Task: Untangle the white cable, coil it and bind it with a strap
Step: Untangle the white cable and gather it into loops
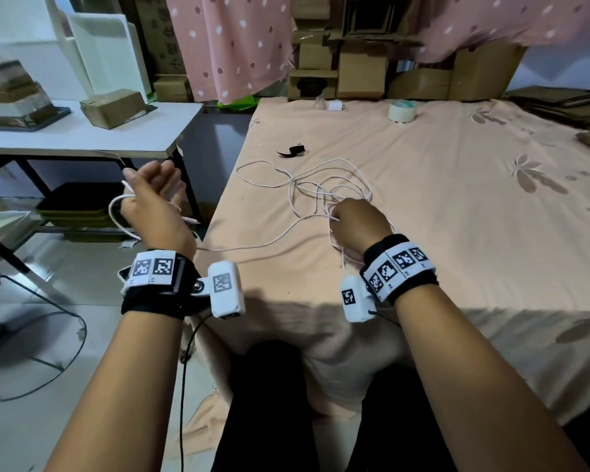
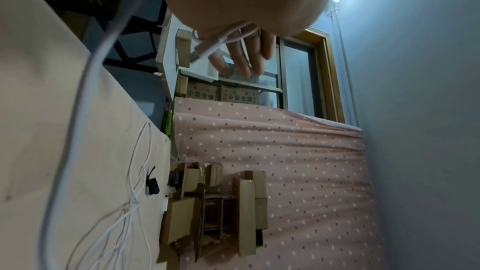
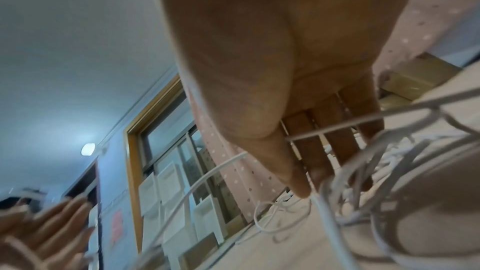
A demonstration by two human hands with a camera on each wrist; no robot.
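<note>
The white cable [image 1: 324,192] lies in a loose tangle on the peach bed sheet [image 1: 474,212]. One strand runs left off the bed edge to my left hand [image 1: 154,192], which is raised beside the bed with straight fingers [image 2: 246,56]. The cable loops round that palm, and its plug [image 2: 200,50] hangs across it. My right hand [image 1: 355,219] rests on the near side of the tangle. Its thumb and forefinger [image 3: 306,188] pinch a strand of the cable [image 3: 330,219]. A black strap [image 1: 293,150] lies on the sheet beyond the tangle, apart from both hands.
A tape roll [image 1: 402,112] and a small white charger [image 1: 334,105] sit at the bed's far edge. Cardboard boxes [image 1: 361,73] stack behind them. A white table [image 1: 82,137] with boxes stands left of the bed. A fan guard [image 1: 31,342] lies on the floor.
</note>
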